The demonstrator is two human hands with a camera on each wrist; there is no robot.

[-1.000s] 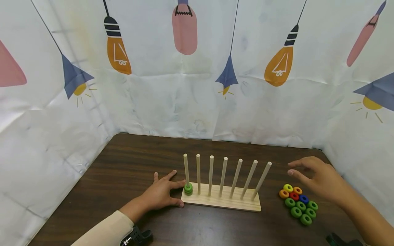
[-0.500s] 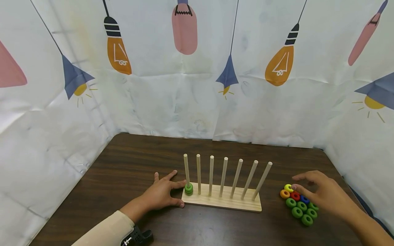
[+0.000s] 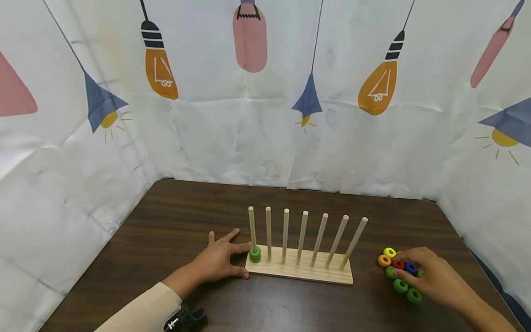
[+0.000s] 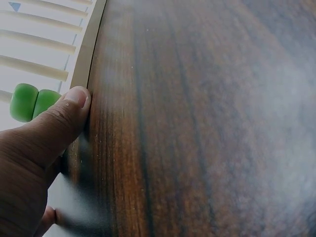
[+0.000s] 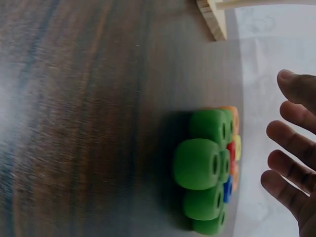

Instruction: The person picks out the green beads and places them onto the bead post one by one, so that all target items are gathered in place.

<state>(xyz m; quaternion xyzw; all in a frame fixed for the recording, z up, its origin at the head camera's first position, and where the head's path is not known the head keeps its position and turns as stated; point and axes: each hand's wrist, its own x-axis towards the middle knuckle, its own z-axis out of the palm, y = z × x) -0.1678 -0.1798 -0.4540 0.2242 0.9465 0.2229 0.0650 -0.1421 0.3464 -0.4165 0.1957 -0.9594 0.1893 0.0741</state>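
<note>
The person's L grip, a bare hand, is released, fingers spread; I see its thumb touching the front edge of a pale wooden peg board near the L corner, w/ the index at the board's L end. The board lies on a dark brown bench, approx. mid-frame in my head cam. Seven pegs stand in a row along it; two green rings sit stacked at the base of the leftmost. R of the board, near but apart from it, is a tight cluster of loose rings: green ones nearest the person, a red ring and a blue ring behind, then an orange ring and a yellow ring on the far side. The R grip is over this cluster, also released, thumb and fingers parted, hiding some rings; I can't tell if a fingertip touches one. L forearm wears a cream sleeve & black wrist strap. Behind: white sheeting printed w/ lamps, bulbs, etc.
</note>
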